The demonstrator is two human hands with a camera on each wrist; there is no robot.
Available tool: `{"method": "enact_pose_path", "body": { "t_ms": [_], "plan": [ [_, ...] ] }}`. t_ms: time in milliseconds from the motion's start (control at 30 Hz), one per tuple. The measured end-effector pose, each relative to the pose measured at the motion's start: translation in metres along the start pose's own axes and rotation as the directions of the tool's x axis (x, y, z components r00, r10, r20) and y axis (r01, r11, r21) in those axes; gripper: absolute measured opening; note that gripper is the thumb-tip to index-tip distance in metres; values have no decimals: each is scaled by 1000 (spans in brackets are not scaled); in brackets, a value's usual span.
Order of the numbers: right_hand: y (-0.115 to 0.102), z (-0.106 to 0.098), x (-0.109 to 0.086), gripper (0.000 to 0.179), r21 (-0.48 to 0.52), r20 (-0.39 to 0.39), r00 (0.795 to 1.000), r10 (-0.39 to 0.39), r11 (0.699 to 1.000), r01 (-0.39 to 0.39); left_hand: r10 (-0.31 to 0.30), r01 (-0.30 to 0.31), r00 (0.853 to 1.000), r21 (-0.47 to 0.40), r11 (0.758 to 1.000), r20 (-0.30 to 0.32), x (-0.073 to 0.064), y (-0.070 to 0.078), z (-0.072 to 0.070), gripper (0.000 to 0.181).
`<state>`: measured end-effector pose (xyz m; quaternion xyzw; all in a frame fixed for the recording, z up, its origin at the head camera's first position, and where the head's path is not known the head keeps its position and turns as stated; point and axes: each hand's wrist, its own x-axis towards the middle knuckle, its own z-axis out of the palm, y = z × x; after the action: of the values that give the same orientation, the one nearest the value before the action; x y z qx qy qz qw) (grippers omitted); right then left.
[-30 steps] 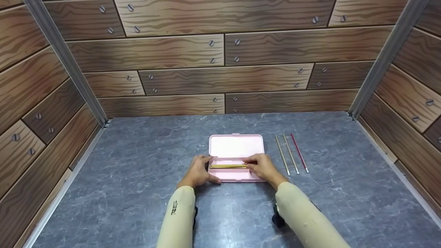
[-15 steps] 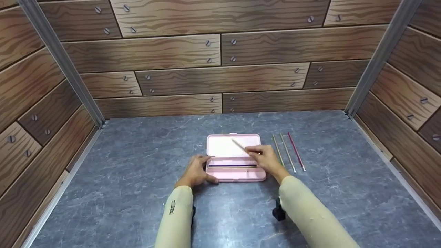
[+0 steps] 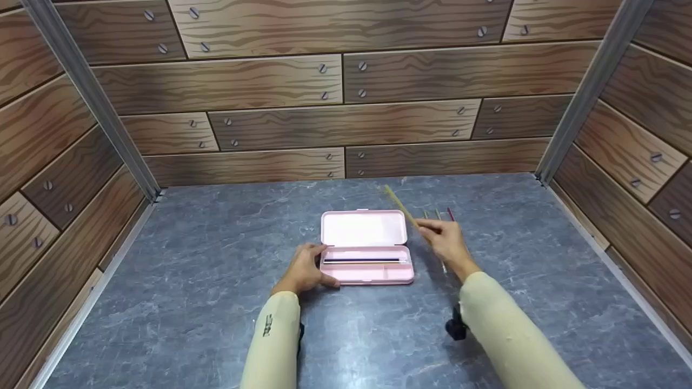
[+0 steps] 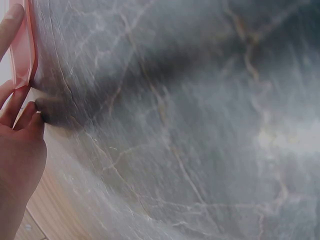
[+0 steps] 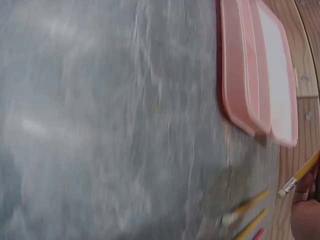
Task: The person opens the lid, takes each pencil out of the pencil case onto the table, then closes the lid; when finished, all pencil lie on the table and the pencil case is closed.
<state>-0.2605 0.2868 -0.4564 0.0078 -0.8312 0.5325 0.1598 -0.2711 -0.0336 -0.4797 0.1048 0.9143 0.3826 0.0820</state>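
An open pink pencil case (image 3: 400, 274) lies on the tabletop, its lid tipped back. My left hand (image 3: 304, 268) holds the case's left end, thumb along the front and fingers at the side; the left wrist view shows the thumb (image 4: 11, 27) against the pink wall. Inside the case lies a dark pencil (image 3: 359, 261) with a lighter one along it. To the right of the case, my right hand (image 3: 448, 243) pinches a yellow pencil (image 3: 401, 204), raised and slanting up to the left. Its white eraser end (image 5: 287, 189) shows in the right wrist view.
Beyond and below my right hand, several pencils lie on the table, partly hidden, one of them red (image 3: 450, 214). Two yellow ones and the red tip show in the right wrist view, including a yellow pencil (image 5: 252, 202). Wood-patterned walls (image 3: 346, 124) enclose the marbled grey table (image 3: 227, 227).
My right hand has lifted the yellow pencil out of the case and carried it right, toward the pencils on the table. My left hand has stayed on the case.
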Motion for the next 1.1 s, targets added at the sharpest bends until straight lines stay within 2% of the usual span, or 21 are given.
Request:
{"method": "enact_pose_path", "body": {
  "t_ms": [167, 333, 533, 800, 867, 1100],
  "plan": [
    [14, -25, 0, 24, -14, -47, 999, 10, 1000, -10, 4, -4, 1000, -6, 1000, 1, -1, 0, -1, 94],
    [28, -47, -3, 26, -37, -97, 990, 106, 993, -110, -2, 2, 1000, -3, 1000, 3, -1, -2, -2, 93],
    [39, -66, -7, 29, -94, -162, 958, 236, 963, -253, -20, 21, 1000, -13, 1000, 14, -1, 0, -2, 93],
    [46, -77, -10, 29, -180, -239, 918, 317, 914, -362, -15, 15, 1000, -12, 1000, 23, -1, -1, -2, 91],
    [48, -78, -11, 29, -222, -240, 916, 322, 900, -374, -15, 16, 1000, -8, 1000, 27, 0, -1, -2, 91],
    [53, -77, -14, 29, -347, -210, 935, 285, 872, -344, -50, 50, 998, -18, 999, 29, 1, -3, -1, 93]
  ]
}}
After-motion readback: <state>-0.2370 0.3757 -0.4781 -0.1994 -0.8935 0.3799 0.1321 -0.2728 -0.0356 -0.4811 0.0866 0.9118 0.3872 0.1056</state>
